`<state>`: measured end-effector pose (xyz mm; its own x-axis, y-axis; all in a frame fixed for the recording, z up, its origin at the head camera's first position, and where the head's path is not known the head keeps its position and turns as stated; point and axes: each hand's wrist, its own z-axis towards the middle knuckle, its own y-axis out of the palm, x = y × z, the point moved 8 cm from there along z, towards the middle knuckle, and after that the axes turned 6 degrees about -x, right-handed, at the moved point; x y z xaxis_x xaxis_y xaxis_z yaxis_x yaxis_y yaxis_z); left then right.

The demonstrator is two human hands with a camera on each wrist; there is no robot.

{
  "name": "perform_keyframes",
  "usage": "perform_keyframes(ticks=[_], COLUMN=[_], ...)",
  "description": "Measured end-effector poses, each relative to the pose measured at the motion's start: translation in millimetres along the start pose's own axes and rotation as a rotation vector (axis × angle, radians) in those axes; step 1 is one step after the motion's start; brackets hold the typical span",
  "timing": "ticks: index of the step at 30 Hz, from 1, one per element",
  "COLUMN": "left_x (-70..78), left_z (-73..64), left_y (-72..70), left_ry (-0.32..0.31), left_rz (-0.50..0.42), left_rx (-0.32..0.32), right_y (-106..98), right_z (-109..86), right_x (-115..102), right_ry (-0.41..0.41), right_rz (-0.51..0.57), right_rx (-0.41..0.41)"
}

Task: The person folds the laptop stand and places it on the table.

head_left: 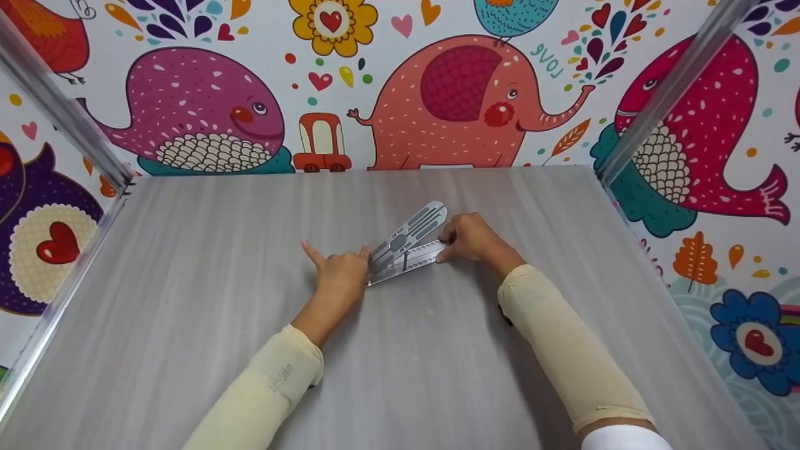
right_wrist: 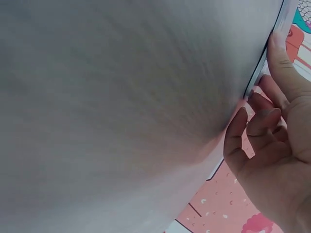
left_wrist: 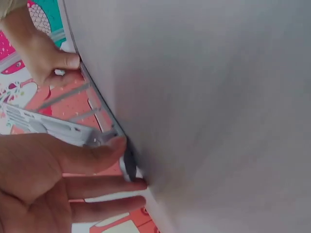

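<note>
Thumb and fingers of the left hand clamp the hinged end of a grey folding stand, the outermost finger jutting clear, while the right hand pinches the opposite end of the base, its spare fingers loosely curled. The stand sits near the middle of a wood-grained table, its slotted upper panel tilted above the notched base and the two parts meeting at the left hand. The step in hand appears to be setting the panel's angle, though whether it is being raised or folded cannot be told. Either way, the next move would seem to call for a steady base and a free hand on the panel. Pale yellow sleeves cover both forearms; beyond, a printed elephant decorates the wall.
</note>
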<state>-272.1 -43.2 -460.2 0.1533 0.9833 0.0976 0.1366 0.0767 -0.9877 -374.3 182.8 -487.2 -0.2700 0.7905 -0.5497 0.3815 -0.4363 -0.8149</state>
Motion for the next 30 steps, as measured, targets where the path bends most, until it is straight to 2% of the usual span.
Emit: perform_keyframes(ticks=[3,8,11,15,18,24,27,30], left_x=[-3.2,-8.3,-12.0,-18.6,-22.0,-21.4,-16.2,-6.4], left_z=[5.3,13.3,19.5,28.4,32.8,31.0,25.8,18.4], left_y=[-2.4,-6.5,-5.1,-1.9,-1.4,-2.8,-7.2,-14.8], left_ry=[0.025,0.067,0.090,0.107,0.123,0.120,0.097,0.075], left_rz=[-0.014,0.017,0.049,0.088,0.096,0.083,0.060,-0.007], left_rx=[-0.023,0.013,0.006,-0.020,-0.016,0.017,0.063,0.119], right_y=[1.4,0.4,0.6,5.3,8.0,7.2,6.9,6.3], right_z=[-3.9,-13.1,-21.1,-31.3,-36.3,-39.9,-39.9,-39.5], right_x=[-0.6,-5.7,-8.6,-10.4,-11.7,-13.0,-10.2,-4.7], right_ry=[-0.003,-0.072,-0.105,-0.117,-0.124,-0.142,-0.141,-0.147], right_rz=[-0.005,-0.064,-0.096,-0.109,-0.118,-0.129,-0.123,-0.090], right_rx=[0.012,0.071,0.093,0.069,0.058,0.047,0.008,-0.033])
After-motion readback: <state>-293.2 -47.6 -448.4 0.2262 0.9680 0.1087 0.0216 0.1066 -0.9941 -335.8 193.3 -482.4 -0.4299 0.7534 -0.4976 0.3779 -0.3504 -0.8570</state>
